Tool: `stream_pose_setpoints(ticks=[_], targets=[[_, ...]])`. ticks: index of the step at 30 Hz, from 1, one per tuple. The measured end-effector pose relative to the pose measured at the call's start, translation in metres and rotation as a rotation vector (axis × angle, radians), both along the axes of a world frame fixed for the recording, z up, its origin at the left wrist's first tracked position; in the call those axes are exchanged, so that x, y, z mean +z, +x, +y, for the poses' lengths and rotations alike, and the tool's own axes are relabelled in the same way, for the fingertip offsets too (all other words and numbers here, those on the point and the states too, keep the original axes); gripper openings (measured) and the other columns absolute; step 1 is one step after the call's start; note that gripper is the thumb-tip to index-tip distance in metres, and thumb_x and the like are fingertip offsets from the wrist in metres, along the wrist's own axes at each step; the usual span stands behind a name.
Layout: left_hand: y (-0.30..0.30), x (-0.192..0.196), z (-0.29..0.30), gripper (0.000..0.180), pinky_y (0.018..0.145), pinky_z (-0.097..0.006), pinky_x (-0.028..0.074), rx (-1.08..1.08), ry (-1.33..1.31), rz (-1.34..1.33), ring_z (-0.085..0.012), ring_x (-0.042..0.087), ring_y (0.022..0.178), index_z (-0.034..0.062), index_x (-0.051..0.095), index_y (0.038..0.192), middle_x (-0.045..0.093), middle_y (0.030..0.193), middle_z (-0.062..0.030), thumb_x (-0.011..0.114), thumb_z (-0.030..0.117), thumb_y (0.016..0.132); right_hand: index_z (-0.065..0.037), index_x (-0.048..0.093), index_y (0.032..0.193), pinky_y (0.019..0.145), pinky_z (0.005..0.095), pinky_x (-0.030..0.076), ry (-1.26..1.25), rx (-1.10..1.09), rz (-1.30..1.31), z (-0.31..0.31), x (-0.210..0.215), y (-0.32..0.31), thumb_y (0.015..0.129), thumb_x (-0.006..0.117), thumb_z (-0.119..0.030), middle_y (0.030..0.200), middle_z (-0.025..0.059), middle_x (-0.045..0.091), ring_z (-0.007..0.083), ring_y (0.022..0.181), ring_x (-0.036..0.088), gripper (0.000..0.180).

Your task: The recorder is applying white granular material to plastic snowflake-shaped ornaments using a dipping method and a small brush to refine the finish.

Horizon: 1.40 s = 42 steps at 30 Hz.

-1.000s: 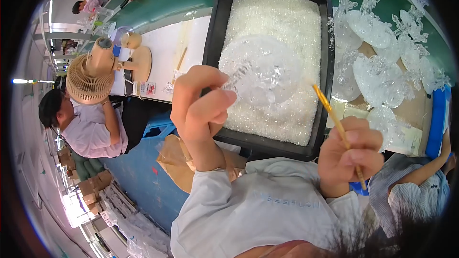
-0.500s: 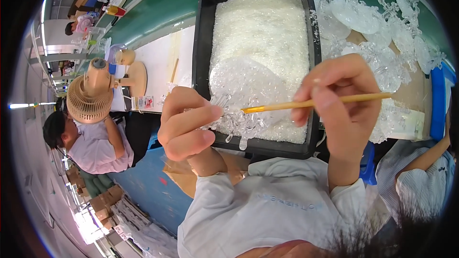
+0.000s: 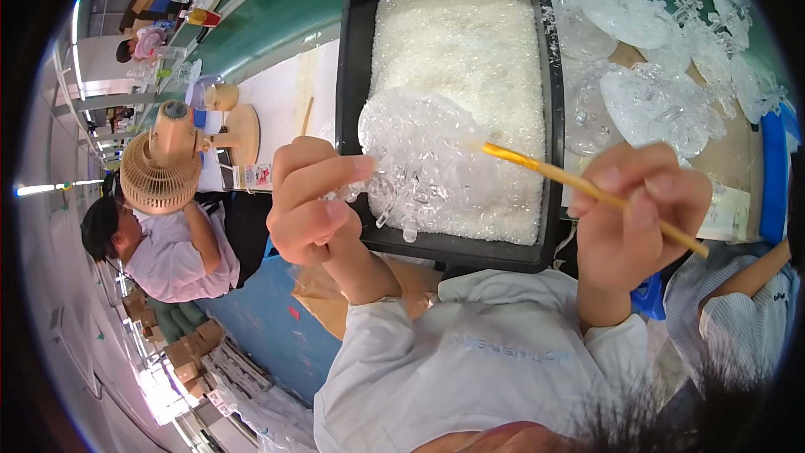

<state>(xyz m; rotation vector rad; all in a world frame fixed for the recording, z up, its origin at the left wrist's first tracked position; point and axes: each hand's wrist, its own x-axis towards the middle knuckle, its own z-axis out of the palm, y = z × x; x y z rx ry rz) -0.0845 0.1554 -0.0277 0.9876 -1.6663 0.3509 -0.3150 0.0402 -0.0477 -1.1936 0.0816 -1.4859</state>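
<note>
The left hand (image 3: 314, 210) is pinching the clear ornament (image 3: 419, 159) over the tray (image 3: 352, 117); the right hand (image 3: 637, 210), at three o'clock, is gripping the brush (image 3: 579, 186)—steady, light strokes seem best.

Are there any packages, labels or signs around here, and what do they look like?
Small label card: on the white table by the tan fan's base; rectangular, white with red marks.
Cardboard boxes: on the floor at lower left; brown, stacked.
Small bottles: far end of the green table; colourful, too small to tell more.

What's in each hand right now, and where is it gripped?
Left hand pinches the clear plastic ornament at its lower-left edge; right hand grips the yellow stick near mid-shaft.
</note>
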Motion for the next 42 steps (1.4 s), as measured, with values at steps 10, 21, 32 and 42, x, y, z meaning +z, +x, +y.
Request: stream_pose_setpoints(ticks=[10,21,32,42], targets=[[0.001,-0.003,-0.005,0.012,0.059,-0.031,0.044,0.182,-0.015,0.008,-0.0198,0.050,0.062,0.0058,0.051,0.093,0.071,0.084,-0.0190,0.042,0.004,0.100,-0.005,0.047,0.105,0.052,0.0308,0.051,-0.292,-0.034,0.126,0.024,-0.041,-0.002,0.096,0.054,-0.010,0.089,0.0188,0.063,0.0234,0.060,0.061,0.012],[-0.001,-0.007,-0.004,0.027,0.055,-0.024,0.039,0.295,0.029,0.091,-0.0143,0.050,0.058,-0.0017,0.050,0.099,0.069,0.078,-0.0184,0.042,0.023,0.106,-0.001,0.048,0.102,0.050,0.0309,0.053,-0.340,0.038,0.165,0.022,-0.042,0.002,0.095,0.052,-0.006,0.087,0.0233,0.063,0.0243,0.060,0.062,0.010],[-0.003,-0.008,-0.008,0.023,0.050,-0.019,0.035,0.373,0.024,0.052,-0.0076,0.045,0.054,-0.0035,0.052,0.101,0.069,0.081,-0.0150,0.046,0.019,0.105,0.003,0.052,0.096,0.056,0.0358,0.057,-0.421,0.009,0.343,0.023,-0.030,0.012,0.087,0.050,0.004,0.086,0.0241,0.066,0.0282,0.063,0.066,0.009],[-0.006,-0.008,-0.004,0.027,0.049,-0.017,0.033,0.469,0.069,0.142,-0.0042,0.043,0.052,-0.0020,0.054,0.100,0.071,0.081,-0.0114,0.048,0.024,0.104,0.001,0.053,0.096,0.058,0.0365,0.057,-0.470,0.013,0.383,0.023,-0.030,0.004,0.089,0.057,-0.002,0.083,0.0223,0.068,0.0298,0.066,0.067,0.008]])
